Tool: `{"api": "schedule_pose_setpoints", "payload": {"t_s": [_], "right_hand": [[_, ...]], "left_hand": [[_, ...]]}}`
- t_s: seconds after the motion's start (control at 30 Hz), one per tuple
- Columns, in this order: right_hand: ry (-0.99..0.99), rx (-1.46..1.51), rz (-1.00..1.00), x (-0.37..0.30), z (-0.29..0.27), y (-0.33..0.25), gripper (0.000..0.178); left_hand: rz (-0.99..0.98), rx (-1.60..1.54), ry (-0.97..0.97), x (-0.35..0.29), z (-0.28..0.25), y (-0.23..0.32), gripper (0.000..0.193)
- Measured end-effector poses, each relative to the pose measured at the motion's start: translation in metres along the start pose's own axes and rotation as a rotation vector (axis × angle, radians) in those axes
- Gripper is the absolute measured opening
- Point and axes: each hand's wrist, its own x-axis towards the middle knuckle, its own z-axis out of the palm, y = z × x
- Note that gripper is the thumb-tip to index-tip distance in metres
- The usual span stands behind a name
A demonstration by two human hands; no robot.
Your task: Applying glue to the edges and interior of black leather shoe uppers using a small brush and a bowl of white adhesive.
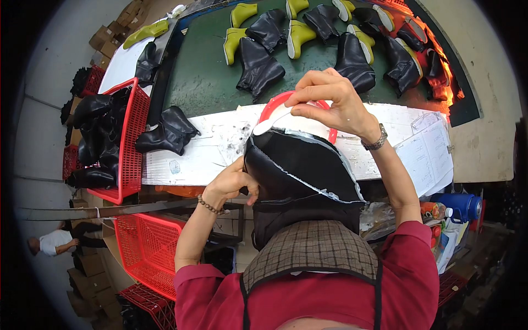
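Note:
A black leather boot upper (275, 173) is tilted toward me at the near edge of the white bench. Its wide opening faces up, and a whitish coating runs along the rim. My left hand (234, 184) grips its left side, fingers curled against the leather. Above the far rim, my right hand (335, 104) pinches a thin-handled brush (265, 127) with a white, coated head. That head is close to the rim; whether they touch I cannot tell. Just behind stands a red-rimmed bowl (269, 107) with white contents, partly hidden by my right hand and the upper.
A green conveyor belt (203, 66) carries black boot uppers and yellow-green lasts (301, 38), with an orange glow at right. One black boot (169, 132) lies left, beside a filled red crate (137, 140). Papers (423, 157) and a blue jug (465, 207) sit right.

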Motion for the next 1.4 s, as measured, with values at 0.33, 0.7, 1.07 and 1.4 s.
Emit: {"api": "schedule_pose_setpoints", "payload": {"t_s": [0.33,0.7,1.07,1.4], "right_hand": [[0.232,0.167,0.246,-0.063,0.012,0.016,0.018],[0.292,0.208,0.445,-0.111,0.013,0.004,0.017],[0.554,0.479,1.031,-0.179,0.058,0.086,0.021],[0.596,0.401,1.046,-0.181,0.075,0.092,0.018]], "left_hand": [[0.323,-0.345,0.254,-0.021,-0.031,-0.026,0.052],[0.532,-0.325,0.247,-0.021,-0.054,-0.031,0.042],[0.535,-0.764,0.384,0.087,-0.177,0.035,0.014],[0.664,-0.898,0.487,0.263,-0.334,0.175,0.010]]}}
